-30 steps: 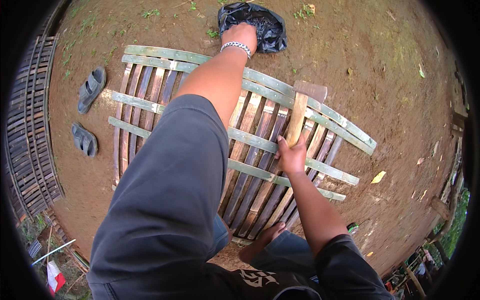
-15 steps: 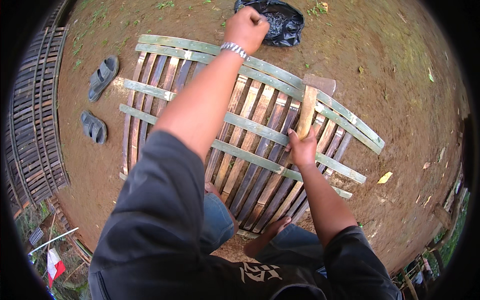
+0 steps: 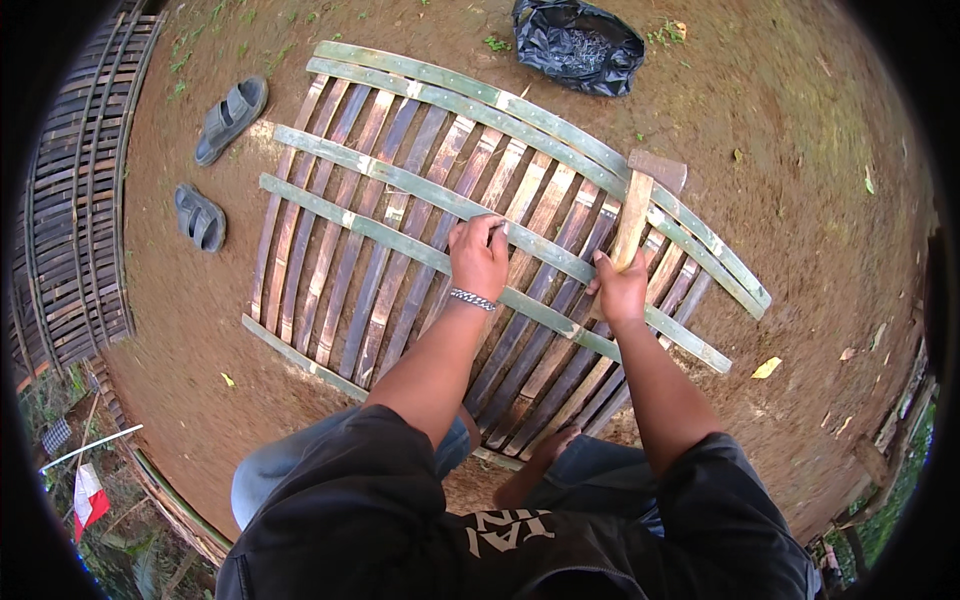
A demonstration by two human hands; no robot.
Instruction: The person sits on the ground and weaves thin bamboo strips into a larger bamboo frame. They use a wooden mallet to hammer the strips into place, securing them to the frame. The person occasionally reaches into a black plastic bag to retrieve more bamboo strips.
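Bare brown dirt ground (image 3: 830, 250), large bamboo slat panel (image 3: 400, 240) lying flat on it, pair of grey sandals (image 3: 215, 160) to the left, crumpled black plastic bag (image 3: 577, 45) beyond the panel, scattered yellow leaves (image 3: 767, 367), second bamboo lattice (image 3: 70, 230) at far left

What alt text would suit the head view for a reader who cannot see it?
A person's left hand presses on a bamboo slat panel lying on bare dirt, while the right hand grips a wooden-handled hammer. Two grey sandals lie beside it.

Green-and-brown bamboo panel (image 3: 400, 200), black bag (image 3: 577, 45), grey sandals (image 3: 230, 118)
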